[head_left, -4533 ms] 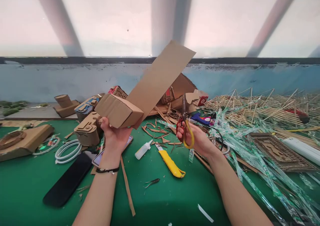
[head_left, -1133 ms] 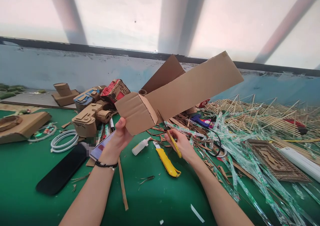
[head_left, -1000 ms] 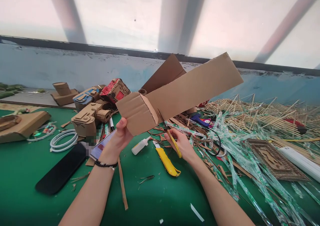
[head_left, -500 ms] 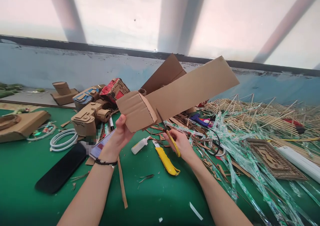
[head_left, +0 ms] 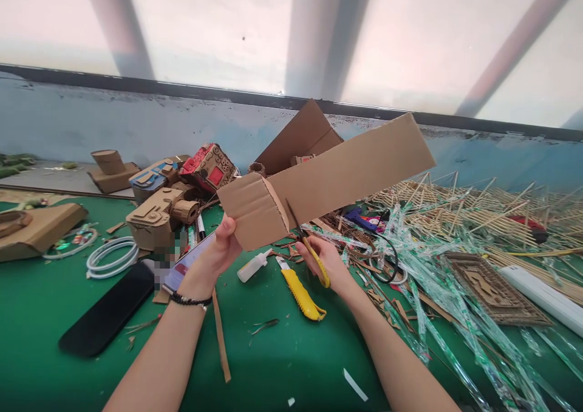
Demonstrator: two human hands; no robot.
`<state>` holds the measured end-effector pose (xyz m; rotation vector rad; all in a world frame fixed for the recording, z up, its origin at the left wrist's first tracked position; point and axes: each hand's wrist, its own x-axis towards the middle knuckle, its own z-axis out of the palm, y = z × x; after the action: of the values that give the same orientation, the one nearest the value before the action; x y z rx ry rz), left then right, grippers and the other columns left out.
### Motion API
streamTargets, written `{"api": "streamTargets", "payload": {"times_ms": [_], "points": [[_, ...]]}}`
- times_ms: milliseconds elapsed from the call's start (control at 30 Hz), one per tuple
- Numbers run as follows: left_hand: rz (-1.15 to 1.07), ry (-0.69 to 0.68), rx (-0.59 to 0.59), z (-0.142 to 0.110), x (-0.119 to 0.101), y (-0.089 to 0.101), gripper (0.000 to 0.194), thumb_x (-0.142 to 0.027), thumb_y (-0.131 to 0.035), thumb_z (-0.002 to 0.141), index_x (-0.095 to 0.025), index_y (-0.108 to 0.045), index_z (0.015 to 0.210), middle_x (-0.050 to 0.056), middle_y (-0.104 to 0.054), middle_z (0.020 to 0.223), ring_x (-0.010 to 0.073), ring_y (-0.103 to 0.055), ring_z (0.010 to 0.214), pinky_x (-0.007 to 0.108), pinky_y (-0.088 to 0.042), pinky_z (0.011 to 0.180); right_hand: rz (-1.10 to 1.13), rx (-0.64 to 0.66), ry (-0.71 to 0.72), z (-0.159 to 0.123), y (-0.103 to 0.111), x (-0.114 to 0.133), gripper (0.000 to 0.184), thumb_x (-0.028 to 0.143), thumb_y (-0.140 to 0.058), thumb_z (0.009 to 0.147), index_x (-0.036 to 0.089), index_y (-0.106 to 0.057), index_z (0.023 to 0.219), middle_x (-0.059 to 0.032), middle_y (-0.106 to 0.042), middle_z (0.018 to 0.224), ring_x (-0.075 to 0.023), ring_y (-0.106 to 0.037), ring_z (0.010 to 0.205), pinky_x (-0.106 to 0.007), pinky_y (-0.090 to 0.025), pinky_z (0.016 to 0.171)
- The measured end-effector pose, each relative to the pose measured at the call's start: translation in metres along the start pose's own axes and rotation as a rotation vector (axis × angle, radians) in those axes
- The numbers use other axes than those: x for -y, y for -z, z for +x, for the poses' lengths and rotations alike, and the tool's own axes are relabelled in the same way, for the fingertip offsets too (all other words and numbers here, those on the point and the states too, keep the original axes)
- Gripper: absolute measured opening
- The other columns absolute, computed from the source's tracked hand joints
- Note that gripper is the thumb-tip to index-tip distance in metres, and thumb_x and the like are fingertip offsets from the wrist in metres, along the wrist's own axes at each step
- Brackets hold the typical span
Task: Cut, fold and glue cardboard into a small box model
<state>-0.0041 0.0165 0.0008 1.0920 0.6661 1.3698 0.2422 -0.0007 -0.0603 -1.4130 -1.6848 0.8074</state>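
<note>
My left hand grips a piece of cardboard by its folded end, thumb on top. That end bends toward me as a creased flap, and a long flat strip runs up to the right. My right hand is closed round yellow-handled scissors. The blades meet the strip's lower edge close to the fold, one in front of the cardboard. Below the hands, a yellow utility knife and a small white glue bottle lie on the green table.
Cardboard camera models and a coiled white tube stand left, near a phone and a black flat object. Clear plastic strips, thin wooden sticks and a blue glue gun crowd the right.
The cardboard has tilted slightly, its far end dropping and its folded end shifting a little right with my left hand. The scissors stay at its lower edge.
</note>
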Motion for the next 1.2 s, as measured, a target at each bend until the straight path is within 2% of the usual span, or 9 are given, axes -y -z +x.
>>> {"api": "streamTargets", "payload": {"times_ms": [100,267,367,533,667,867,1000,1100,1200], "points": [[-0.029,-0.001,0.000,0.000,0.002,0.002,0.105,-0.083,-0.083,0.068,-0.026,-0.060,0.153,0.015,-0.075,0.135,0.0492,-0.066,0.133,0.055,-0.067,0.088,-0.063,-0.068,0.037,0.000,0.001,0.000,0.065,0.085,-0.055,0.089,0.026,-0.046,0.065,0.0025,-0.042,0.060,-0.0165,-0.040,0.060,-0.030,-0.029,0.056],[-0.021,-0.006,-0.084,0.001,0.001,0.000,0.101,-0.084,-0.084,0.064,-0.025,-0.066,0.144,0.013,-0.074,0.138,0.0477,-0.060,0.139,0.047,-0.067,0.085,-0.098,-0.103,0.057,-0.002,0.001,0.003,0.068,0.088,-0.052,0.089,0.026,-0.042,0.063,0.0023,-0.042,0.057,-0.0162,-0.040,0.057,-0.031,-0.030,0.056],[-0.025,0.009,-0.091,0.001,0.003,0.000,0.097,-0.084,-0.084,0.065,-0.026,-0.067,0.141,0.013,-0.075,0.137,0.0468,-0.062,0.137,0.046,-0.067,0.085,-0.066,-0.061,-0.011,-0.002,0.000,0.002,0.066,0.086,-0.053,0.089,0.026,-0.045,0.064,0.0029,-0.045,0.054,-0.0153,-0.043,0.052,-0.030,-0.031,0.053],[-0.024,-0.009,-0.014,0.001,0.004,0.000,0.103,-0.079,-0.086,0.067,-0.027,-0.060,0.152,0.015,-0.075,0.133,0.0451,-0.067,0.133,0.051,-0.067,0.090,-0.002,0.023,-0.108,0.001,-0.002,-0.001,0.060,0.084,-0.059,0.087,0.025,-0.056,0.074,0.0012,-0.057,0.061,-0.0163,-0.053,0.053,-0.028,-0.038,0.049],[-0.030,-0.017,-0.018,0.000,0.001,-0.002,0.108,-0.079,-0.088,0.065,-0.026,-0.058,0.154,0.018,-0.074,0.135,0.0471,-0.068,0.132,0.053,-0.068,0.090,0.129,0.093,-0.168,0.001,-0.003,-0.004,0.060,0.085,-0.059,0.089,0.025,-0.059,0.084,0.0036,-0.057,0.063,-0.0152,-0.056,0.048,-0.028,-0.043,0.047],[-0.056,-0.041,-0.059,0.001,-0.001,-0.003,0.102,-0.079,-0.086,0.066,-0.029,-0.061,0.151,0.014,-0.075,0.137,0.0480,-0.068,0.128,0.056,-0.067,0.087,0.304,0.196,-0.207,0.001,0.002,0.001,0.062,0.088,-0.062,0.086,0.026,-0.057,0.086,0.0074,-0.049,0.057,-0.0117,-0.043,0.043,-0.026,-0.033,0.041],[-0.066,-0.044,-0.096,0.001,-0.001,-0.006,0.096,-0.077,-0.086,0.068,-0.029,-0.063,0.148,0.011,-0.078,0.130,0.0455,-0.066,0.131,0.051,-0.066,0.089,0.399,0.219,-0.246,0.002,0.005,0.005,0.061,0.086,-0.066,0.084,0.025,-0.060,0.085,0.0074,-0.047,0.055,-0.0112,-0.040,0.042,-0.026,-0.029,0.041],[-0.078,-0.041,-0.128,0.003,0.002,-0.008,0.093,-0.076,-0.087,0.068,-0.028,-0.064,0.145,0.011,-0.078,0.128,0.0444,-0.067,0.128,0.048,-0.067,0.084,0.394,0.220,-0.258,0.002,0.007,0.005,0.061,0.086,-0.065,0.084,0.024,-0.062,0.086,0.0072,-0.047,0.054,-0.0110,-0.039,0.041,-0.026,-0.027,0.040],[-0.119,-0.043,-0.135,0.005,0.004,-0.010,0.093,-0.075,-0.092,0.062,-0.029,-0.068,0.139,0.011,-0.078,0.124,0.0412,-0.069,0.122,0.044,-0.068,0.077,0.318,0.207,-0.258,0.004,0.010,0.004,0.062,0.086,-0.066,0.084,0.024,-0.063,0.086,0.0064,-0.049,0.056,-0.0114,-0.041,0.042,-0.026,-0.030,0.042]]}}
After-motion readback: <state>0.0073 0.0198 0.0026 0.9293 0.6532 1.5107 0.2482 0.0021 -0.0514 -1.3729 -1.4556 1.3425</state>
